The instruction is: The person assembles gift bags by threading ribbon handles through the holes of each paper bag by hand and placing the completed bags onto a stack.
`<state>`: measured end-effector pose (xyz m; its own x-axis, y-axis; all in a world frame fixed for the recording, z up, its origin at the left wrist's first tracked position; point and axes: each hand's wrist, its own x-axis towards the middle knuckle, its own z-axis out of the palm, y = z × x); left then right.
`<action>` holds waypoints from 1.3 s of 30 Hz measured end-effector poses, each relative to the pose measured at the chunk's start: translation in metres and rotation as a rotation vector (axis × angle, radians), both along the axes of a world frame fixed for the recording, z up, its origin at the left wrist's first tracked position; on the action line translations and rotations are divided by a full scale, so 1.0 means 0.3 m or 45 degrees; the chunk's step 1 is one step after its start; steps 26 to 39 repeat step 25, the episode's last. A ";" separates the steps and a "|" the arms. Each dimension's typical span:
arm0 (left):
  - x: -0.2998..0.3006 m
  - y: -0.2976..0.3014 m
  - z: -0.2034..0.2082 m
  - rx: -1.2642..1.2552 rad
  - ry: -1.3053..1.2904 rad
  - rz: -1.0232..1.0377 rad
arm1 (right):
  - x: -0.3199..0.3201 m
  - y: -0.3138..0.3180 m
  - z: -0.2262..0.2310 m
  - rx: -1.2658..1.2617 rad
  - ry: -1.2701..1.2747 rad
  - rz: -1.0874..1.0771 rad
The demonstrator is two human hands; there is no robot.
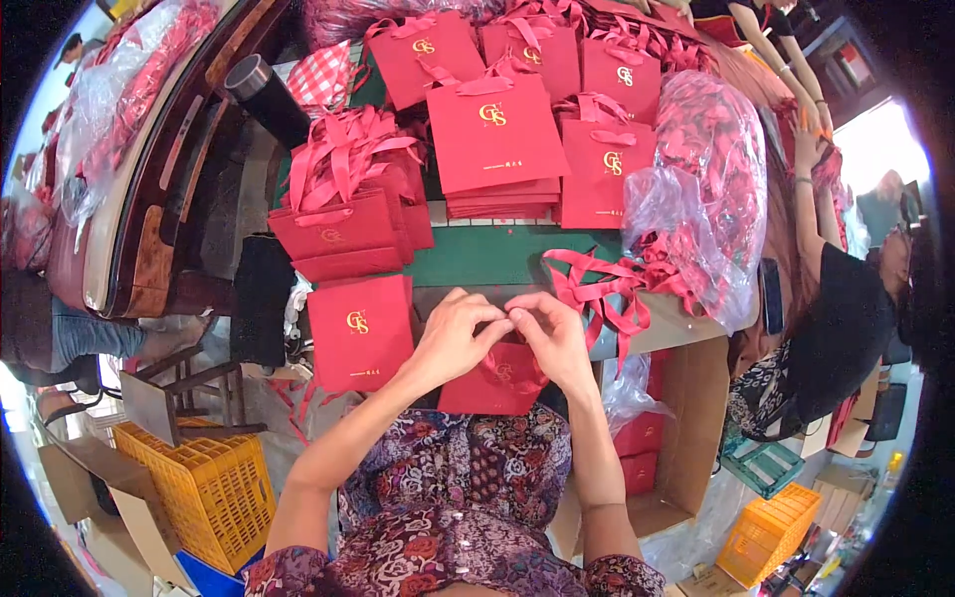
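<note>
At the table's near edge, my left hand (pixel 460 333) and my right hand (pixel 553 336) meet, thumbs and fingertips pinched close together. Between them shows a bit of red ribbon, mostly hidden by the fingers. Just below, a small red paper gift bag (pixel 492 390) with a gold emblem rests against my lap, its ribbon handle partly behind my hands. Left of my left hand lies a flat red paper bag (pixel 360 333). Loose red ribbons (pixel 602 294) lie right of my right hand on the table edge.
Red bags with ribbon handles stand at left (pixel 343 234), and a stack of bags (pixel 497 134) lies in the middle. Plastic-wrapped ribbons (pixel 706 169), a black thermos (pixel 267 99) and a phone (pixel 770 296) are around. An open carton (pixel 691 438) sits below right; a person works at right.
</note>
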<state>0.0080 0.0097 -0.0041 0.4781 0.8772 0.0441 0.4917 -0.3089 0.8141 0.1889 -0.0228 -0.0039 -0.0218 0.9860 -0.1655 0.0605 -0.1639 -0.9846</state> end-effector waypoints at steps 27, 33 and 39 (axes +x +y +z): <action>-0.136 -0.186 0.047 -0.386 0.007 -0.166 | 0.128 0.068 -0.035 0.049 0.098 -0.504; -0.136 -0.186 0.047 -0.386 0.007 -0.166 | 0.128 0.068 -0.035 0.049 0.098 -0.504; -0.136 -0.186 0.047 -0.386 0.007 -0.166 | 0.128 0.068 -0.035 0.049 0.098 -0.504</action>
